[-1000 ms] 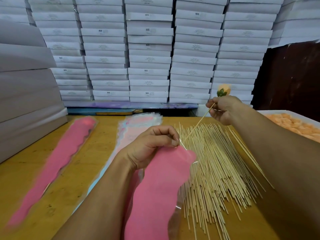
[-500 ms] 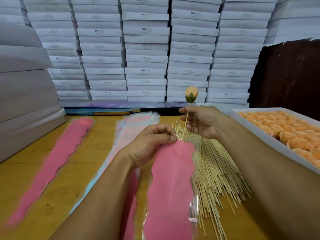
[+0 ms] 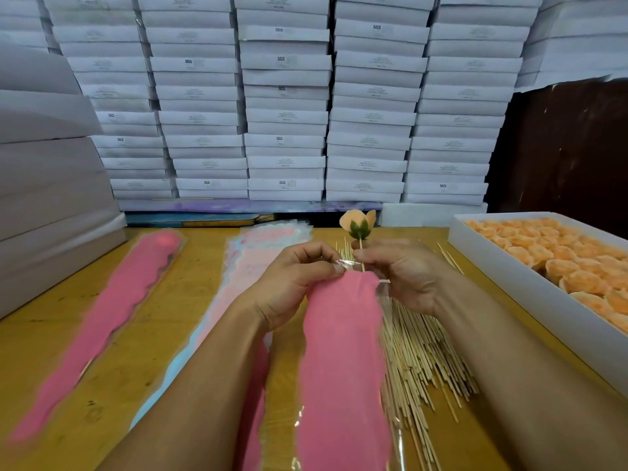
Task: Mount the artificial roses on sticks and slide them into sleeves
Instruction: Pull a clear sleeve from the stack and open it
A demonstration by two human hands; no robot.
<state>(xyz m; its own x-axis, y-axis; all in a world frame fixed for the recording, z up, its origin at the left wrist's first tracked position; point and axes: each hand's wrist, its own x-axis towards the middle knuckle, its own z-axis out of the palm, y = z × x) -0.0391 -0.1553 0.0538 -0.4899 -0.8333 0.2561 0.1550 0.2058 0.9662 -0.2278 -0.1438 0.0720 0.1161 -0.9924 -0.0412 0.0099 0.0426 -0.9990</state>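
The left hand (image 3: 292, 283) pinches the clear top edge of the pink sleeve (image 3: 341, 368); the right hand (image 3: 401, 277), just beside it, pinches the stick (image 3: 362, 258) of an orange rose (image 3: 357, 223). The stick stands nearly upright, bloom up and away, its lower end at the sleeve's mouth. The sleeve's long axis runs from the hands back toward the person. Under and behind the right hand lies a pile of sticks (image 3: 418, 351); right of it, a white tray (image 3: 530, 300) of roses closes that side. Left of the left hand lie a stack of sleeves (image 3: 258, 246) and another pink sleeve (image 3: 112, 311) on bare table (image 3: 51, 334). Stacked boxes (image 3: 285, 113) wall the far edge.
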